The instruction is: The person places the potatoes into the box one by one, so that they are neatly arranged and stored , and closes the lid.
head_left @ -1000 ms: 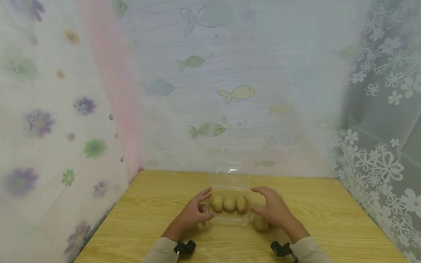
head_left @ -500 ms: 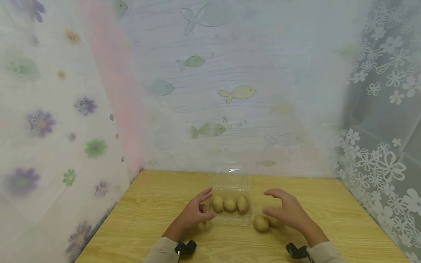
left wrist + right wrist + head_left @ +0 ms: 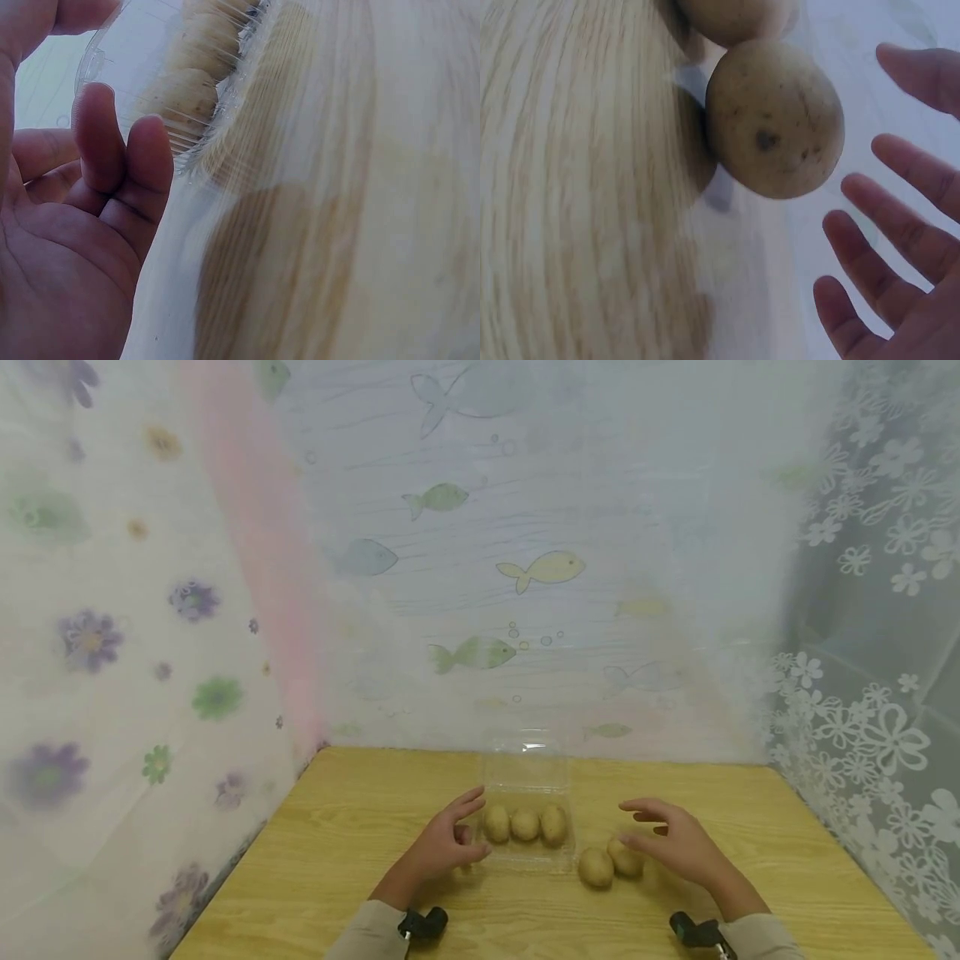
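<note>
A clear plastic container (image 3: pixel 527 866) lies with its lid raised, holding a row of three potatoes (image 3: pixel 525 825). At its left side is my left hand (image 3: pixel 442 843), thumb and fingertips close to the wall and the last fingers (image 3: pixel 150 142) bent. Two loose potatoes lie on the table to the container's right, a nearer one (image 3: pixel 596 868) and one (image 3: pixel 626 857) behind it. My right hand (image 3: pixel 678 843) hovers beside that second potato, its thumb overlapping it in the head view. In the right wrist view the spread fingers (image 3: pixel 900 225) stand apart from a dark-spotted potato (image 3: pixel 775 118).
The wood-grain table (image 3: pixel 375 810) runs back to a pale fish-patterned sheet (image 3: pixel 547 677). Flowered sheets hang at the left (image 3: pixel 150 652) and right (image 3: pixel 862 693). A black wrist device sits at each cuff.
My right hand has moved right, away from the container's side and over past the two loose potatoes, which now show more fully. The left hand has stayed in place.
</note>
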A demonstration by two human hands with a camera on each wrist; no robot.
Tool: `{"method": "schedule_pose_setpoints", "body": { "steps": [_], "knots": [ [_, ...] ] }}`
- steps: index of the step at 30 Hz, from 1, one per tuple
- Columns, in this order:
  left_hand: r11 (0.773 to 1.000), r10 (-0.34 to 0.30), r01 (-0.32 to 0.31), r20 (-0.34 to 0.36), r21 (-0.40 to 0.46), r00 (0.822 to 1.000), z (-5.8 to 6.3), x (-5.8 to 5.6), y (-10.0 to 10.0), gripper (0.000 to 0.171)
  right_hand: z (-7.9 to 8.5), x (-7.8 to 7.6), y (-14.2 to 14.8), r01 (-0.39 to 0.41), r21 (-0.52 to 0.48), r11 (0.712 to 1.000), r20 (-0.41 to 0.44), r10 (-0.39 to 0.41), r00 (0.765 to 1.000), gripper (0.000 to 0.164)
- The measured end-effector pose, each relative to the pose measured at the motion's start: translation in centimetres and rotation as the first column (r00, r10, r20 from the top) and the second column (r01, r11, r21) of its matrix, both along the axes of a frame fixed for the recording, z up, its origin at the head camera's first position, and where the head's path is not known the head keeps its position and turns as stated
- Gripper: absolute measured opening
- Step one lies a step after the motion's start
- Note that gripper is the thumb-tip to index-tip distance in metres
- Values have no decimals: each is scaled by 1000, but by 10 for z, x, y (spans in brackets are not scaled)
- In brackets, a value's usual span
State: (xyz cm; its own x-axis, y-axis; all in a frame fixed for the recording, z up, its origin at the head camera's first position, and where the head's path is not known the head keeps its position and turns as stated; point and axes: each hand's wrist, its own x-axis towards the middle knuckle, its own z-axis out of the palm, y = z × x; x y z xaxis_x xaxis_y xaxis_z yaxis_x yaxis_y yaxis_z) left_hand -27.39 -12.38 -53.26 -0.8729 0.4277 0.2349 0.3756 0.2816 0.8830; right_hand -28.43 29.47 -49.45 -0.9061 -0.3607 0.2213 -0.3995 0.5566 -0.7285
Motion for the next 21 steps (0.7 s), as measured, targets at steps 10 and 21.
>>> {"method": "schedule_pose_setpoints", "body": {
  "steps": [10,21],
  "knots": [
    [1000,-6,6,-10,7,1000,0,0,-1,86,-12,-8,6,-202,-68,977,36,205,978,52],
    [1000,5,-5,1,-6,1000,0,1,0,85,-18,-11,10,-293,-46,955,53,295,954,60]
  ]
}}
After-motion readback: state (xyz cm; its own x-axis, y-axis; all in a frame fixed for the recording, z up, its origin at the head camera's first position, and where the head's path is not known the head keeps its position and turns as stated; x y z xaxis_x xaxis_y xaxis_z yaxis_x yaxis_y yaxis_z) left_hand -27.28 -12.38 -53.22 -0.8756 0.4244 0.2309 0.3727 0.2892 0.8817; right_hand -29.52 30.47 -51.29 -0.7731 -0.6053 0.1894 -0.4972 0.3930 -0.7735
